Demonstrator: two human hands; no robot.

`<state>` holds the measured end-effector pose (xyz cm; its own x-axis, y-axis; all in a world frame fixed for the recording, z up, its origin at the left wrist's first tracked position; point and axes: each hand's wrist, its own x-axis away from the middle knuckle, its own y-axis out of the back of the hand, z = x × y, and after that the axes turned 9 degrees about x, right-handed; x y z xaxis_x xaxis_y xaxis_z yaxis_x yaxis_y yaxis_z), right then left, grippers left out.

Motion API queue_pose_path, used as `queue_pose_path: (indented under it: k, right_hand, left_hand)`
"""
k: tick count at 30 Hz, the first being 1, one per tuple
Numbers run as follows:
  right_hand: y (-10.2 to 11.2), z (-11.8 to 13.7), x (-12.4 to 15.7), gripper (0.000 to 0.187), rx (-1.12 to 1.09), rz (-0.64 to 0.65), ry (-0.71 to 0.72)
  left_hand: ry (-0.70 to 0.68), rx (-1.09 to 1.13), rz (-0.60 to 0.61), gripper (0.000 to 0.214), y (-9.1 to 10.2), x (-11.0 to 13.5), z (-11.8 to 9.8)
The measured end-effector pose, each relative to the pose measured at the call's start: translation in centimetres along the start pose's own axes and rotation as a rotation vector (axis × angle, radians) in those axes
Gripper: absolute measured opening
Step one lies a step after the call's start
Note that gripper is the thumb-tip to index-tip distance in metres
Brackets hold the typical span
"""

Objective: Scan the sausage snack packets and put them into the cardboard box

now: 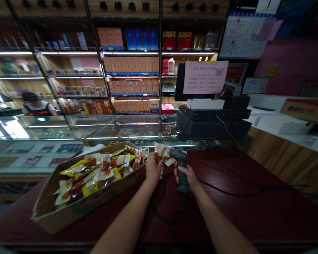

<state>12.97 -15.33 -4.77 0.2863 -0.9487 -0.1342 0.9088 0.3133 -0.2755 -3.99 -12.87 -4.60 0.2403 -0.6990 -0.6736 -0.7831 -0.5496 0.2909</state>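
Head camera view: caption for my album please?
Right hand holds a barcode scanner, left hand touches a packet beside a cardboard tray of sausage snacks.

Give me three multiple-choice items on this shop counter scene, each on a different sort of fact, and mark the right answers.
1. Where is the cardboard tray of packaged snacks?
A) On the dark red counter
B) On a lit wall shelf
C) On the floor

2. What colour is the handheld barcode scanner?
A) Yellow
B) White
C) Black

3. What is the right hand doing?
A) Resting inside the tray
B) Gripping the scanner's handle
C) Holding nothing

1: A, the tray sits on the counter top, beside the left hand.
2: C, its body shows black.
3: B, the fingers wrap around the handle.
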Motion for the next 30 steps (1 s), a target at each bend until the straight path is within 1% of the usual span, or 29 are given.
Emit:
queue_pose_path:
  k: [2, 4, 6, 8, 11, 14, 16, 18, 19, 21, 23, 25, 27, 28, 30]
  right_hand:
    - [-1.2, 0.7, 0.1, 0.028, 0.003, 0.022, -0.006]
    - [-2.7, 1.4, 0.0, 0.031, 0.002, 0.062, -0.017]
    - [-4.5, 1.9, -0.2, 0.034, -0.005, 0.102, -0.019]
    - [-6.4, 2.3, -0.6, 0.032, -0.009, 0.146, -0.012]
    - [-9.3, 2.4, -1.3, 0.028, -0.010, 0.221, 0.009]
    - [-11.7, 2.1, -1.8, 0.023, 0.006, 0.310, 0.019]
    - [-12.8, 1.9, -1.9, 0.022, 0.023, 0.351, 0.022]
    - [-13.4, 1.7, -1.9, 0.021, 0.025, 0.362, 0.024]
    - [-13.5, 1.6, -1.9, 0.021, 0.021, 0.361, 0.024]
    - [-13.2, 1.6, -1.7, 0.022, 0.010, 0.348, 0.024]
    - [-12.5, 1.6, -1.5, 0.023, -0.003, 0.317, 0.021]
    - [-11.3, 1.8, -1.3, 0.023, -0.011, 0.274, 0.023]
    - [-9.7, 2.0, -1.1, 0.024, -0.004, 0.227, 0.018]
    - [-8.8, 2.1, -1.0, 0.026, 0.007, 0.201, 0.014]
    - [-6.8, 2.1, -0.8, 0.029, 0.032, 0.142, 0.002]
  left_hand:
    - [0.005, 0.011, -0.046, 0.032, 1.3, -0.8, -0.8]
    - [0.020, 0.017, -0.086, 0.033, 3.1, -1.7, -1.5]
    - [0.031, 0.020, -0.120, 0.033, 5.3, -2.5, -2.1]
    - [0.039, 0.003, -0.169, 0.034, 8.1, -3.3, -2.4]
    - [0.074, -0.085, -0.253, 0.035, 12.8, -4.3, -2.2]
    - [0.128, -0.221, -0.320, 0.035, 17.2, -4.7, -1.4]
    - [0.123, -0.303, -0.384, 0.034, 19.2, -4.7, -1.0]
    - [0.081, -0.343, -0.444, 0.033, 20.2, -4.5, -0.9]
    - [0.053, -0.342, -0.461, 0.032, 20.3, -4.4, -0.9]
    - [-0.009, -0.310, -0.463, 0.029, 19.8, -4.1, -1.3]
    - [-0.072, -0.276, -0.437, 0.026, 18.6, -3.8, -1.7]
    - [-0.125, -0.246, -0.386, 0.024, 16.7, -3.4, -2.1]
    - [-0.166, -0.207, -0.276, 0.019, 14.3, -2.6, -2.4]
    - [-0.176, -0.190, -0.188, 0.015, 12.9, -2.0, -2.5]
    - [-0.162, -0.190, 0.047, 0.013, 10.0, -0.7, -2.5]
